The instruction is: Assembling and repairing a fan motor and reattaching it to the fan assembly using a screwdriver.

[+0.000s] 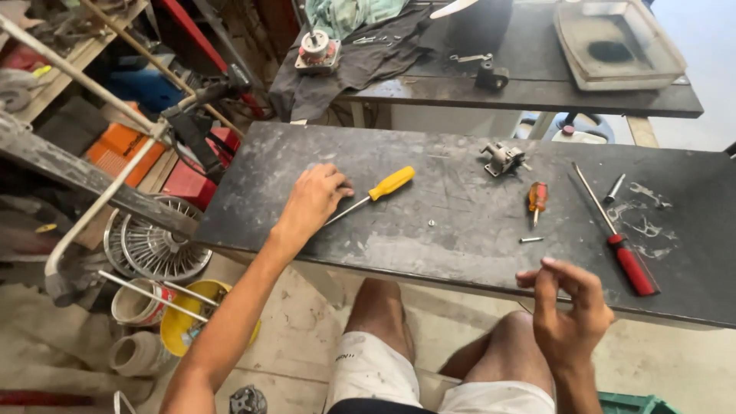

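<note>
The yellow-handled screwdriver (pixel 374 192) lay on the dark, scuffed workbench (pixel 429 253) at about two o'clock from the left hand (pixel 313 201), its handle pointing up and away toward one o'clock and its thin shaft running back down to the fingertips. The left hand rested palm down on the bench with the arm stretched out long from seven o'clock; its fingers were curled loosely together and met the metal tip of the shaft — touching it, though a firm pinch could not be told. The right hand (pixel 569 307) hung in the air just off the near edge of the bench, at four o'clock from the screwdriver and well apart from it, wrist upright, palm turned inward, fingers bent and drawn toward the thumb; whether anything small sat between them could not be told. Between the two hands, on the bench, lay a small screw (pixel 431 223) and a short bolt (pixel 530 240). At twelve o'clock from the right hand lay a stubby orange screwdriver (pixel 537 199), and beside it, toward one o'clock, a long red-handled screwdriver (pixel 618 236) — its handle nearest the person. A small metal bracket (pixel 503 158) sat farther back on the bench.
</note>
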